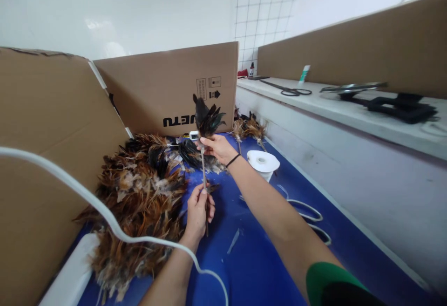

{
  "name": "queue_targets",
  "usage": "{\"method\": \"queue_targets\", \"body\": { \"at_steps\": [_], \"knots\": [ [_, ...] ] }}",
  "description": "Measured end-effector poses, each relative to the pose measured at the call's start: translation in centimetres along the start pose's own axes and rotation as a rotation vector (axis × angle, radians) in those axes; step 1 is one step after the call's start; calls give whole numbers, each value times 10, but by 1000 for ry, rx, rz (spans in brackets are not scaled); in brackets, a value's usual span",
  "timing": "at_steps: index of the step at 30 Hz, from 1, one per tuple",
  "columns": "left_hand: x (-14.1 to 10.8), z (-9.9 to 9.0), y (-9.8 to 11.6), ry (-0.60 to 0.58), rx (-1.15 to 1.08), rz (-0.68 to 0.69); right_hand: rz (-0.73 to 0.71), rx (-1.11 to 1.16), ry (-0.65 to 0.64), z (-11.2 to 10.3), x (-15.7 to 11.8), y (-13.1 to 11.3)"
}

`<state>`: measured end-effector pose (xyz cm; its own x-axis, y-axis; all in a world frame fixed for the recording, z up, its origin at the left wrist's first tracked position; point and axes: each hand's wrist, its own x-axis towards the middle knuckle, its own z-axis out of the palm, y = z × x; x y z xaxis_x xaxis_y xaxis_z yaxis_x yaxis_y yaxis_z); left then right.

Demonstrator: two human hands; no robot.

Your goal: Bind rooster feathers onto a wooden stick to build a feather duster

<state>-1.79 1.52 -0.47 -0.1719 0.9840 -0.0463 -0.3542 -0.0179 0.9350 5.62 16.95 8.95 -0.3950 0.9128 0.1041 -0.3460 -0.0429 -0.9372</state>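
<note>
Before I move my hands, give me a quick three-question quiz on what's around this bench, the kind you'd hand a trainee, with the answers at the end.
1. True or false: the left hand holds the stick farther from the dark feathers than the right hand does.

2. Multiple choice: which of these lies on the ledge?
A) the white spool
B) the scissors
C) the heap of brown feathers

3. Short answer: what colour is the band on the right wrist?

Key: 1 true; 2 B; 3 black.
</note>
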Motion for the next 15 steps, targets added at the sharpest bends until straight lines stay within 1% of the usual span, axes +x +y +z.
{"method": "queue_targets", "body": {
  "at_steps": [3, 6, 12, 13, 15],
  "knots": [
    [-3, 0, 5, -119, -24, -38, -30, -25, 48, 0, -2, -5],
    [-4, -2, 9, -167, -18, -62, -79, -11, 106, 2, 1, -12],
    [-4, -4, 12, -155, -44, -27, -158, 2, 176, 6, 16, -39],
    [-4, -4, 12, -142, -61, -25, -170, -12, 190, 6, 17, -43],
    [-3, -4, 11, -102, -98, -19, -192, -109, 237, 6, 17, -45]
  ]
}}
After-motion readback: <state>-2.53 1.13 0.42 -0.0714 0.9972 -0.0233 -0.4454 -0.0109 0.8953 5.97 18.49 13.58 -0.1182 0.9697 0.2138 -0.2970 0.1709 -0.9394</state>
